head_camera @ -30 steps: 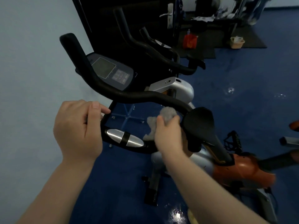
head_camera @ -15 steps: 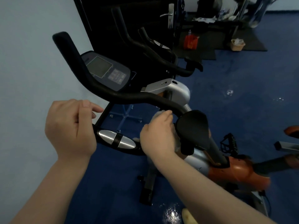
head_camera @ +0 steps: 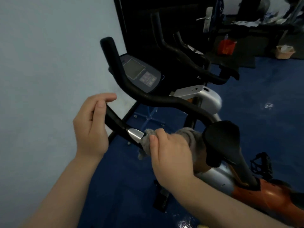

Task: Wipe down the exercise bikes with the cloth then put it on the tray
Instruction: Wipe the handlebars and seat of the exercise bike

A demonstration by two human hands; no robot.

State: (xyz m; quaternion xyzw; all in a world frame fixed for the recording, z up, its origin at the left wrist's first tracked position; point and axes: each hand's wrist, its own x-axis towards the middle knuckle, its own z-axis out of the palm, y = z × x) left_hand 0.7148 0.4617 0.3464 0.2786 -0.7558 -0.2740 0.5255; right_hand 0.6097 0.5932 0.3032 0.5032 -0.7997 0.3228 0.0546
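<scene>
While the left hand point(head_camera: 91, 127) curls round the handlebar point(head_camera: 118, 122) left of its silver sensor plate point(head_camera: 135, 134), the right hand point(head_camera: 169, 152) clutches the grey cloth point(head_camera: 147, 142) against the bar just right of that plate. Soft, light and limp, the cloth probably handles best bunched in a full fist.

The left hand point(head_camera: 91, 129) is at nine o'clock on the handlebar point(head_camera: 158, 99). The right hand point(head_camera: 171, 153) and cloth point(head_camera: 147, 140) are just right of it. The seat point(head_camera: 222, 140) is at three o'clock, the screen point(head_camera: 139, 73) at twelve.
</scene>
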